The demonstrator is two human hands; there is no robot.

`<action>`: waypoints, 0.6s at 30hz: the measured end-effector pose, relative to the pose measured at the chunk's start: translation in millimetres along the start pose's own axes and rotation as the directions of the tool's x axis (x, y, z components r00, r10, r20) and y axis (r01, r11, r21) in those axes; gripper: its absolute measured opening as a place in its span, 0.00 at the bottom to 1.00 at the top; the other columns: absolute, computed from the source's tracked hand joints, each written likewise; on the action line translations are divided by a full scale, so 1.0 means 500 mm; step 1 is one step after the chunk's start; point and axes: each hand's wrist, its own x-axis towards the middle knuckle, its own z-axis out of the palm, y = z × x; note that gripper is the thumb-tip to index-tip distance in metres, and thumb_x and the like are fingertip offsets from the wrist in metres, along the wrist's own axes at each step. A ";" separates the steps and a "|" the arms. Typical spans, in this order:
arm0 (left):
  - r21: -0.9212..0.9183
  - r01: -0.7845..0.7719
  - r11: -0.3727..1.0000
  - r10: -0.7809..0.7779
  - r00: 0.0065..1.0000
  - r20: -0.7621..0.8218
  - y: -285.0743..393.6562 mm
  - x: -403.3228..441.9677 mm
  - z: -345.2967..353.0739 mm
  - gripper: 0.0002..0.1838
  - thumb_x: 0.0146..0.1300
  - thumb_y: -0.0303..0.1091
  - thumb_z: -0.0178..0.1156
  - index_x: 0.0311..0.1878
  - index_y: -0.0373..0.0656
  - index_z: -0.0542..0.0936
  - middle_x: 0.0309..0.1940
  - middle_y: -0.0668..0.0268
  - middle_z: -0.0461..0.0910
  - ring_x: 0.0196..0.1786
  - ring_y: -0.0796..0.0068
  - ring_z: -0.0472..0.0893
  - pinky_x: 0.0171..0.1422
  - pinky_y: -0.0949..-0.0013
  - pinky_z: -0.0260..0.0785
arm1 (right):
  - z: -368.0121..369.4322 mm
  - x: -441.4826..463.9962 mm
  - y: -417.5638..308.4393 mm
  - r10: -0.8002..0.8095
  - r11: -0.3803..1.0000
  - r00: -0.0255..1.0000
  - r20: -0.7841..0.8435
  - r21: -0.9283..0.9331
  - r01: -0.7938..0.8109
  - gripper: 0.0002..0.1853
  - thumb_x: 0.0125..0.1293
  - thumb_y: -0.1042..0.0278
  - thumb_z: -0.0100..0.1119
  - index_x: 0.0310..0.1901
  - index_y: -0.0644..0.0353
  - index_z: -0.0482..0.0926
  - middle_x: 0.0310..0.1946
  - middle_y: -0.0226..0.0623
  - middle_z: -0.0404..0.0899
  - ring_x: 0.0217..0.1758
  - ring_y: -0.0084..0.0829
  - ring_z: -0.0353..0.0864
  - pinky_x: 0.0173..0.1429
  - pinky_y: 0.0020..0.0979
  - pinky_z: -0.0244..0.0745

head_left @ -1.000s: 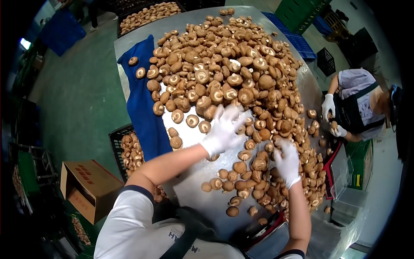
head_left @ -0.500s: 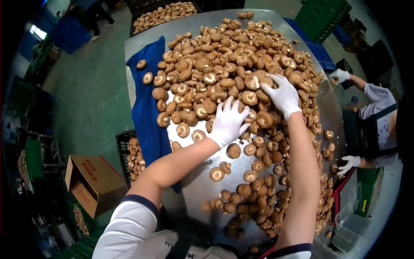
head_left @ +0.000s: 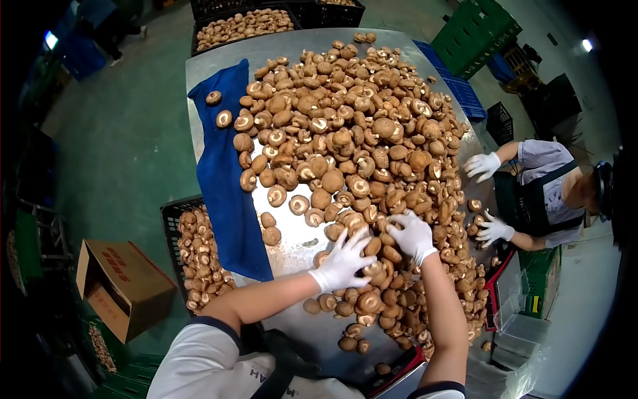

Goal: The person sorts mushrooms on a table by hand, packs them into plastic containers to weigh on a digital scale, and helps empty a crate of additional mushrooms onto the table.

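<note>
Brown shiitake mushrooms [head_left: 372, 130] cover much of the metal table [head_left: 292, 251] in a broad heap, some with pale gills and stems turned up. Both my hands wear white gloves. My left hand [head_left: 343, 262] lies over the near part of the heap, its fingers spread and touching mushrooms. To its right, my right hand [head_left: 413, 237] rests on the heap with fingers apart and bent downward. Several mushrooms lie between the two hands; neither hand is closed around one. The undersides of my fingers are partly hidden.
A blue cloth [head_left: 229, 179] drapes over the table's left edge, above a black crate [head_left: 171, 229] of mushrooms. A cardboard box [head_left: 126, 282] stands lower left. At right, a co-worker's gloved hands [head_left: 493, 230] are by the table edge. Green crates [head_left: 475, 36] stand at the back.
Both my hands have moved toward me, and mushrooms have shifted with them onto the near part of the table. The co-worker's far hand has come closer to the heap.
</note>
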 end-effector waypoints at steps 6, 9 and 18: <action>-0.282 0.004 0.959 0.009 0.999 0.044 0.003 -0.125 0.004 0.27 0.54 0.49 0.68 0.58 0.55 0.80 0.73 0.52 0.61 0.76 0.43 0.56 0.76 0.44 0.53 | -0.065 0.001 -0.088 0.107 0.927 0.979 0.173 -0.374 -0.035 0.17 0.70 0.44 0.52 0.43 0.43 0.87 0.37 0.39 0.86 0.43 0.35 0.86 0.50 0.40 0.78; -0.317 -0.080 0.945 0.088 0.996 0.010 0.005 -0.141 0.016 0.31 0.53 0.49 0.69 0.62 0.55 0.77 0.74 0.56 0.60 0.76 0.43 0.56 0.76 0.44 0.53 | -0.068 0.084 -0.131 -0.104 0.993 0.931 -0.349 -0.085 0.079 0.17 0.68 0.50 0.58 0.51 0.48 0.84 0.42 0.40 0.85 0.45 0.37 0.84 0.51 0.38 0.78; -0.663 0.143 0.735 -0.201 0.979 -0.011 0.035 -0.143 -0.048 0.32 0.58 0.29 0.65 0.68 0.47 0.69 0.66 0.55 0.69 0.68 0.57 0.71 0.72 0.60 0.62 | 0.103 0.192 -0.131 -0.037 0.987 0.802 -0.596 0.103 0.123 0.09 0.58 0.73 0.61 0.41 0.52 0.84 0.47 0.38 0.79 0.54 0.43 0.75 0.59 0.41 0.71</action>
